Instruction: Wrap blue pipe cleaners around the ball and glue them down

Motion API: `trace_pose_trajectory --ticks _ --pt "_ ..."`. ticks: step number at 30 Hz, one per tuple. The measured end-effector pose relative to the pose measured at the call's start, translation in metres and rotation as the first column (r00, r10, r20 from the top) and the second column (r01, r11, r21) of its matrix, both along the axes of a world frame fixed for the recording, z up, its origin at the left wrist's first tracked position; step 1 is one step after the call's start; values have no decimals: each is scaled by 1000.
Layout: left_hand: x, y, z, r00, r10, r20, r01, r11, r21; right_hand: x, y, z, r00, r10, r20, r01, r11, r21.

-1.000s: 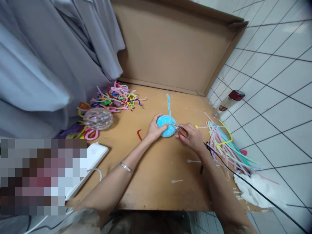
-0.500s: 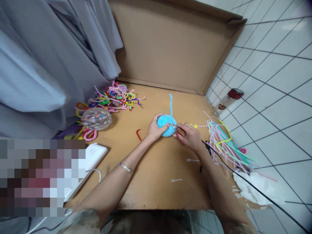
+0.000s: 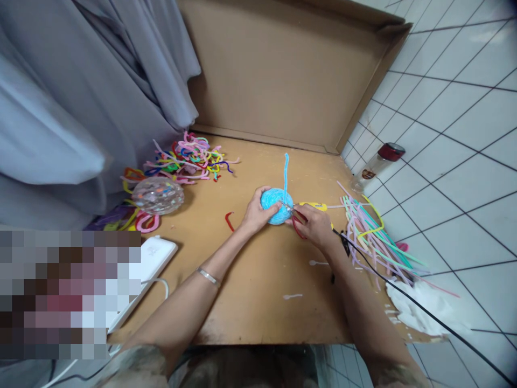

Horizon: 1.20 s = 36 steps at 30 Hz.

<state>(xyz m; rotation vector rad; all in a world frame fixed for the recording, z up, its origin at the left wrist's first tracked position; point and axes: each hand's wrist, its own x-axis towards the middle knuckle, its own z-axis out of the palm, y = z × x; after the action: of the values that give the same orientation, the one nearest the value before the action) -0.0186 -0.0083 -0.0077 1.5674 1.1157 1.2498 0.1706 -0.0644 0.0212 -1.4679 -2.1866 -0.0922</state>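
My left hand (image 3: 257, 211) is closed around the left edge of a round, coiled disc of blue pipe cleaner (image 3: 271, 199), its thumb lying across the front. One loose blue end (image 3: 286, 170) sticks straight up from the disc. My right hand (image 3: 317, 222) grips red-handled pliers (image 3: 299, 225), whose metal jaws touch the coil's right side near the foot of that upright end. Whether the jaws are closed on the stem is too small to tell. Just behind my right hand lies a yellow-handled tool (image 3: 317, 206).
A tangled heap of coloured pipe cleaners (image 3: 194, 156) and a clear ball (image 3: 158, 195) lie at the left. On the right are straight pipe cleaners (image 3: 367, 231), a red-lidded jar (image 3: 377, 164), white tissue (image 3: 420, 310) and a black cable (image 3: 404, 296). A white power bank (image 3: 155, 253) sits left.
The upright blue end leans slightly further right. My right hand has shifted a little, so more of the yellow-handled tool shows. Both hands keep their hold.
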Motion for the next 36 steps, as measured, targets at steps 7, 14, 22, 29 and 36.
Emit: trace_pose_trajectory --ticks 7,14,22,29,36 --pt "1 2 -2 1000 4 27 -5 1000 6 -4 -1 2 1000 21 -6 -21 998 -53" --pt "0 1 3 1000 18 17 -18 1000 -16 -4 0 2 999 19 35 -18 999 -27" --pt "0 0 5 999 38 35 -37 999 -24 -6 1 3 987 -9 162 11 1000 -10" --pt "0 2 2 999 29 38 -29 1000 -8 -7 -1 3 985 -61 159 57 998 33" --pt "1 3 1 999 34 29 -33 999 -34 -10 -5 2 985 -121 124 105 986 130"
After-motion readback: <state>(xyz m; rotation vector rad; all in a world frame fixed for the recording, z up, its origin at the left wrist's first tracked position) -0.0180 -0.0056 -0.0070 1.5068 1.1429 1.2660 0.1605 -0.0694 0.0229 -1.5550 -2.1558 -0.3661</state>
